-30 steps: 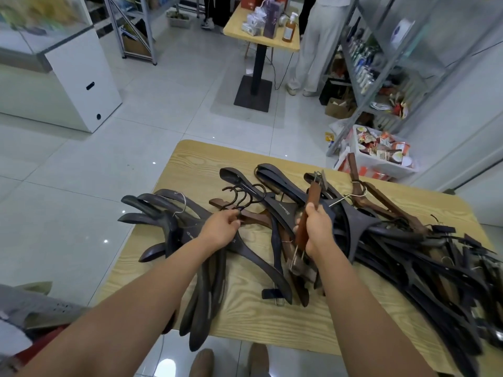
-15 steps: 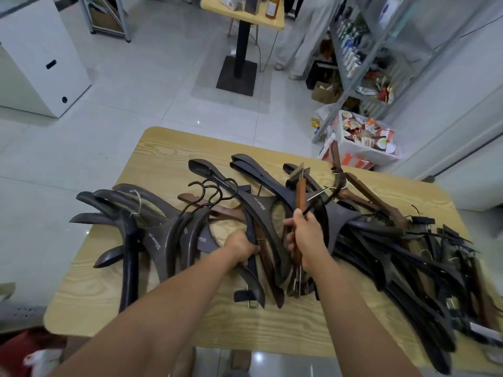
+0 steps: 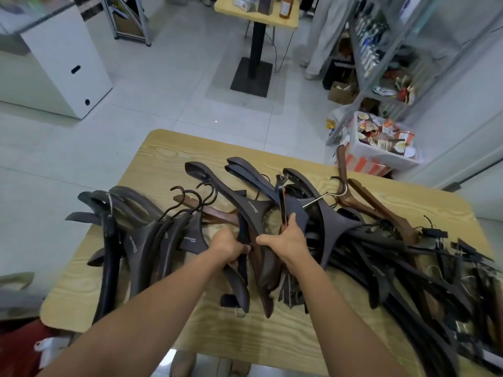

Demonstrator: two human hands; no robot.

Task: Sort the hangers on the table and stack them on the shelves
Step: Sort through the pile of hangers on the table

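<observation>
A dark hanger [image 3: 251,210] lies mid-table, its near arm wrapped in the curled fingers of the left hand [image 3: 230,247]. Just right of it, the right hand [image 3: 287,240] grips a slim brown hanger [image 3: 282,202] that points away from the person. Sorted hangers [image 3: 141,235] lie left and a tangled pile [image 3: 408,257] right on the wooden table [image 3: 168,148].

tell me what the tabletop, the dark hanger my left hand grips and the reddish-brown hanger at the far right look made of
Tabletop: pale wood grain with a matte finish. It could be solid wood or laminate; I can't tell which.
Dark hanger: matte dark brown with white printed lettering. It could be painted wood or plastic; the look leaves it open.
Reddish-brown hanger: likely varnished wood, going by its warm colour and slight sheen.
</observation>
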